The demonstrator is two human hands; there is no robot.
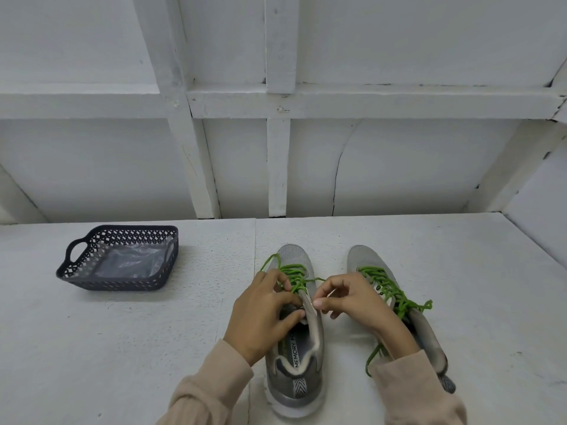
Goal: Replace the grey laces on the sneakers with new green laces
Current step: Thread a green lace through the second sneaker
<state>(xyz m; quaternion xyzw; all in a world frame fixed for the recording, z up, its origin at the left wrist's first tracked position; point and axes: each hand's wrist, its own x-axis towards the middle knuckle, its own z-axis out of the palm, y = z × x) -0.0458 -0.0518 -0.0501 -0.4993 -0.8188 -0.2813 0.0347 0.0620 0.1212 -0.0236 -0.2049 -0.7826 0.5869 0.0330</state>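
Sneakers (363, 260) side by side on white worktop (153, 348), toes pointing away, heels toward the near edge. No grey lace visible on either one, so removal apparently done. Right sneaker (429, 342): second green lace (389, 286) crisscrossed up the eyelet row as far as visible, ends loose in a bunch beside the collar, one tail trailing on the worktop next to the sleeve (414, 384). No clean bow seen; cannot tell if knotted at all. Left sneaker (302, 357): green lace (294, 271) threaded through the lower rows, one end looping off to the left of the toe, top rows apparently not yet filled. Left hand (264, 314) clamped on left sneaker at the top of the lacing, thumb inside the opening, fingers over the upper, steadying it. Right hand (352, 299) pinching the pale tip of green lace between thumb and forefinger, just beside the top of the lacing, seemingly lining up for an eyelet; which eyelet, hidden behind fingers. Dark basket (79, 277) well apart on the left, clear plastic bag (132, 259) inside; old laces possibly in there, cannot tell. Estimate: well past halfway. Remaining, by judgement: last rows on left sneaker, evening out the ends, tying off both.
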